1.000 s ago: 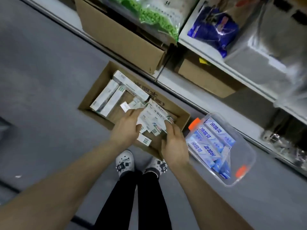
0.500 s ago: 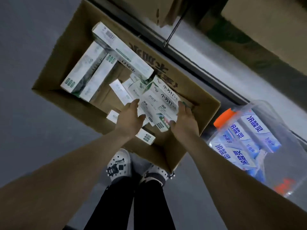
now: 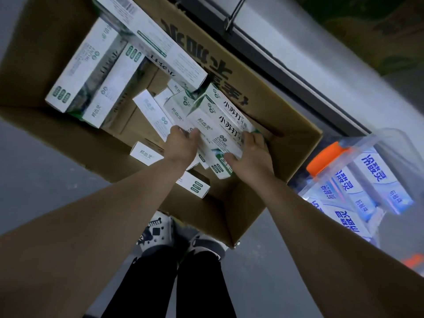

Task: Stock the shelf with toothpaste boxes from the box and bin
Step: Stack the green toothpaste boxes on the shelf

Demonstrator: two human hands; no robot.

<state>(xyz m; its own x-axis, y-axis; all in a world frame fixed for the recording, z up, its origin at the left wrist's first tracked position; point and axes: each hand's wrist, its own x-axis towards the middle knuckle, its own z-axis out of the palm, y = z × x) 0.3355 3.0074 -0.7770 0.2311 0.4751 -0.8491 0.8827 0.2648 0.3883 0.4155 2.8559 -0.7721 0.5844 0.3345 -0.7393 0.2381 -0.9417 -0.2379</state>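
Bends over the cardboard box on the floor, both arms reaching in. Clamps a stack of toothpaste boxes between the left grip and the right grip, each curled round an opposite long edge close to the near end, with the right thumb pressed onto the printed top face. Probably squeezes from both sides so that several loose cartons travel as one block and spare extra trips to the shelf. Holds the stack inside the cardboard box, toward its near right corner, over the small loose boxes scattered on the bottom. Points the stack's long axis away from the body, far end leaning slightly left, green-tipped end nearest, broad printed face up, which looks convenient for sliding in lengthwise. Leaves the long boxes lying flat by the left wall, one more slanted across their far ends. Stands just left of the clear bin with its orange latch, blue boxes laid flat inside, untouched for now.
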